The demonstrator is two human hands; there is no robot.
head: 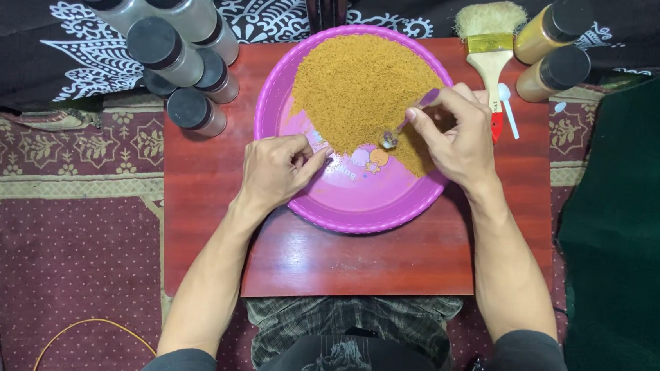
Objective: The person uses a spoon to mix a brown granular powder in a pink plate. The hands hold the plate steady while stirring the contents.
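We take the round purple tray (344,202) as our landmark; it sits on a red-brown tabletop (355,266) and carries a heap of golden-brown granules (357,86) across its far half.

The right hand (459,137) is over the tray's right rim. Its fingers (427,126) are pinched on the purple handle of a small spoon (401,128). The handle runs up between thumb and forefinger; the metal bowl of the spoon lies below and to the left of the fingertips, at the near edge of the granules, inside the tray. We cannot tell whether the bowl is loaded.

The left hand (276,169) rests at the tray's near-left rim. Its fingers (312,162) are curled loosely, the tips touching the rim; they hold nothing that we can see. The spoon bowl lies just beyond these fingertips, apart from them.

Left of the tray stands a cluster of clear jars with black lids (165,39). Beyond the tray's far-right rim lies a paintbrush (489,41) with pale bristles and a light wooden handle; just beside it, a small white spoon (507,105). Further right of that are two filled jars with black lids (556,50), lying tilted. The tabletop stands on a dark red patterned carpet (66,251).
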